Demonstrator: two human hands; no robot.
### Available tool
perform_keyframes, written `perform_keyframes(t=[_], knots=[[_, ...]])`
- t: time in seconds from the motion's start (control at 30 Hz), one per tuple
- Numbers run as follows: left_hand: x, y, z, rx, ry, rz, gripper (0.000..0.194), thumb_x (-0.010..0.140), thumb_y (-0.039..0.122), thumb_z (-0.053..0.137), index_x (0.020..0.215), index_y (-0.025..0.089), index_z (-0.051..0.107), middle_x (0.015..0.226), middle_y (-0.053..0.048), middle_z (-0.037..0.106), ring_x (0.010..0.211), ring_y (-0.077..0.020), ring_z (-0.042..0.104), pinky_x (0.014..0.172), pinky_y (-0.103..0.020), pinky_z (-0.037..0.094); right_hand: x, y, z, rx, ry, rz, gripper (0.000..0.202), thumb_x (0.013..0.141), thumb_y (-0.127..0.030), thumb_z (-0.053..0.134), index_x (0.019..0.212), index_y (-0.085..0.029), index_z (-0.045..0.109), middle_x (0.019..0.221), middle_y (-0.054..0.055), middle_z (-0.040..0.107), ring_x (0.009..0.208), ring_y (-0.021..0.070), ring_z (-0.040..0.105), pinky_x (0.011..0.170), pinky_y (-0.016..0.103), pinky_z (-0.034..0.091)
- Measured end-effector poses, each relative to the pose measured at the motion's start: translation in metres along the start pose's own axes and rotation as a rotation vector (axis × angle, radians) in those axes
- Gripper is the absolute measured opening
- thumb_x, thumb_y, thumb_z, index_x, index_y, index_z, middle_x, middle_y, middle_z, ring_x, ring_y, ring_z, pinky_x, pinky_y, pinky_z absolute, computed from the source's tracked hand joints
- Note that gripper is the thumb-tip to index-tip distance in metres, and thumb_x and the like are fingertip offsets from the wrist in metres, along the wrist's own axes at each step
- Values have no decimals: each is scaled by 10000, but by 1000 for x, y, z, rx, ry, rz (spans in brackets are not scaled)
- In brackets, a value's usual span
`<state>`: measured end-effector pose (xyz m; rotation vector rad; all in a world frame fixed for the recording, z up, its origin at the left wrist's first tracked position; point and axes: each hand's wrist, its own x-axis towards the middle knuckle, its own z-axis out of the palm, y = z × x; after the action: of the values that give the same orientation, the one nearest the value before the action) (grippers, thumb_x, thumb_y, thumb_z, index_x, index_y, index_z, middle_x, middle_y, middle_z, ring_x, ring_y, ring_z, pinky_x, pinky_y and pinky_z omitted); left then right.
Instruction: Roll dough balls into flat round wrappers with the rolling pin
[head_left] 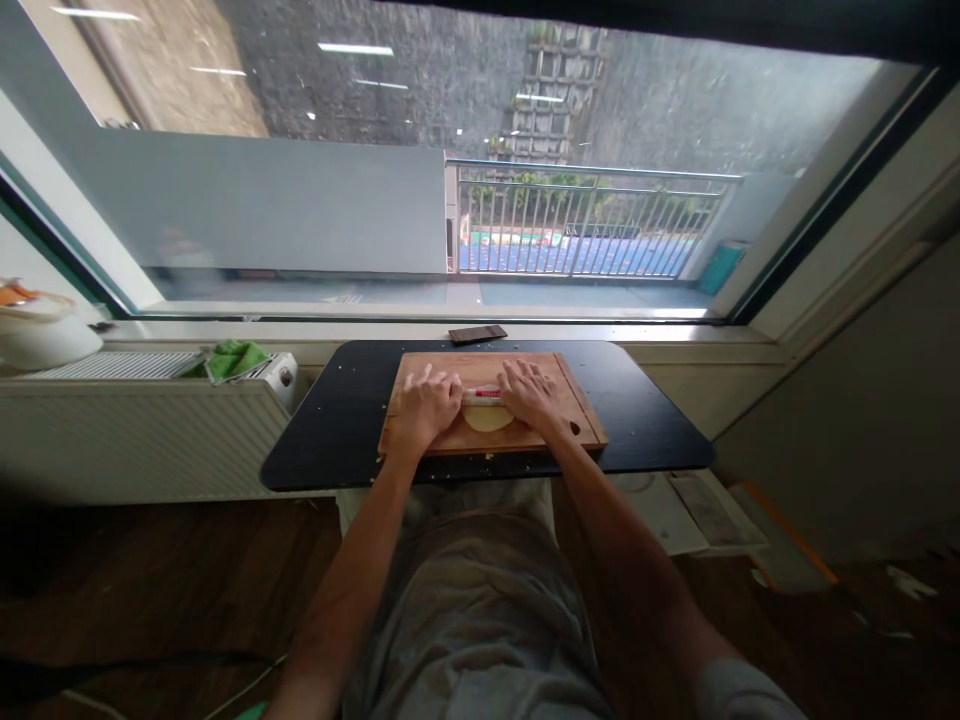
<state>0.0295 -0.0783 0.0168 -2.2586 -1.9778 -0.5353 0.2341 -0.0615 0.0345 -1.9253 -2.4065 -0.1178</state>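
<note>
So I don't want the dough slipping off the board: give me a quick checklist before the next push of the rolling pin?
1. Both hands on pin: left hand and right hand press the rolling pin: ok.
2. Dough under the pin, on the cutting board: ok.
3. Board fully on the black table: ok.
4. Dough thickness even: cannot tell.
5. Phone apart from the board: ok.
</note>
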Motion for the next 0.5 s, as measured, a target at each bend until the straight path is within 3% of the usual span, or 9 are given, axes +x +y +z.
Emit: perform_keyframes(t=[0.1,0.23,0.33,0.5], knots=[[-28,2,-2,-55,39,2,524,1140,418,329,1423,272,744,1502,-66,730,1540,-312,539,1297,-515,367,-24,-9,4,64,129,97,608,1154,-394,235,1635,-195,548,1677,152,555,1554,308,485,1268,464,378],[-47,4,-2,-96,37,-8,529,1145,415,319,1503,296,689,1539,-36,705,1560,-295,516,1307,-512,344,-42,-19,5,83,196,131,628,1161,-411,215,1538,-149,644,1687,169,540,1538,308,496,1243,446,386],[-42,4,-1,-84,32,-16,535,1147,415,308,1492,293,698,1534,-41,710,1580,-304,488,1318,-526,326,-37,-19,4,84,190,128,611,1164,-407,223,1491,-163,678,1656,164,576,1500,301,530,1220,441,409],[-10,5,1,-17,35,-65,563,1142,458,305,1494,266,699,1641,-97,610,1628,-345,412,1323,-585,323,-2,-9,9,73,143,119,558,1156,-386,274,1544,-225,641,1664,122,574,1569,317,456,1265,482,380]])
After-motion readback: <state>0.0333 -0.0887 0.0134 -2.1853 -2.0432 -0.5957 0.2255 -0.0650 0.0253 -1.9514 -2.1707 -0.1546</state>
